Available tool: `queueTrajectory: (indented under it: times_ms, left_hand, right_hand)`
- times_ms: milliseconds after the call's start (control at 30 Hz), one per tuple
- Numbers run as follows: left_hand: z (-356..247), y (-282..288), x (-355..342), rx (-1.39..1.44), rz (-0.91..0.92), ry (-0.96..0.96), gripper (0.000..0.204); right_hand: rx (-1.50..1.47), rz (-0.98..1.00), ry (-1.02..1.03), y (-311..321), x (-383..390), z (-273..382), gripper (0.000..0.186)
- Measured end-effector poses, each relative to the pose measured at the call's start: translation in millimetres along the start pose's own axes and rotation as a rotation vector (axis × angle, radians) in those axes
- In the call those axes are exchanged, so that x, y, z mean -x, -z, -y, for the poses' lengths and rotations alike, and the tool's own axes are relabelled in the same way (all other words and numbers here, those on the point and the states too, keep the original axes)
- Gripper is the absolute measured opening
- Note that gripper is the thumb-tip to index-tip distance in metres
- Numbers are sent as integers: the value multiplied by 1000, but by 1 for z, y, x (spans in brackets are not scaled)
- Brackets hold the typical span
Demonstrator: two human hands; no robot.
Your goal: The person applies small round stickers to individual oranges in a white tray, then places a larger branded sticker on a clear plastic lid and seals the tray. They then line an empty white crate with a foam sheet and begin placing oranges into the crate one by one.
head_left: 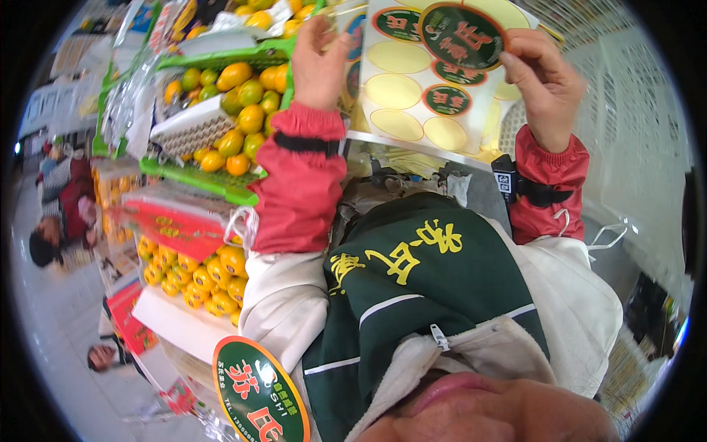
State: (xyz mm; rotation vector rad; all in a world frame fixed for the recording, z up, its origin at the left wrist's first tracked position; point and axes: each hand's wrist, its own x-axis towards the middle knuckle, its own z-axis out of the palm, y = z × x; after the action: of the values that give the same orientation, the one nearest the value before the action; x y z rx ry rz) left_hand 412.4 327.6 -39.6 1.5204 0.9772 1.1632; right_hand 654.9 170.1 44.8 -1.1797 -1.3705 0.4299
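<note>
My right hand pinches the right edge of a dark green oval sticker with an orange rim, between thumb and fingers. Beneath it lies a white sticker sheet with several pale yellow bare ovals and several green stickers still on it. My left hand is raised beside the sheet's left edge, thumb and fingers bent but apart, with nothing visible in it. Just left of that hand stands a green crate of orange and greenish citrus fruit.
A grey fruit tray rests in the crate. Nearer, a carton holds rows of oranges below a red printed cover. A large green oval sticker shows lower left. White plastic crates stand right. People are at far left.
</note>
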Motion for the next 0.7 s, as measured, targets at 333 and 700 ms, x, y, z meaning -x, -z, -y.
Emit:
queueTrajectory:
  times_ms: [333, 700]
  left_hand:
    - [-63, 123, 121, 588, 70, -5, 99]
    - [-85, 200, 287, 442, -532, 64, 20]
  right_hand:
    - [-686, 742, -320, -166, -54, 27, 12]
    - [-483, 992, -298, -294, 51, 107, 18]
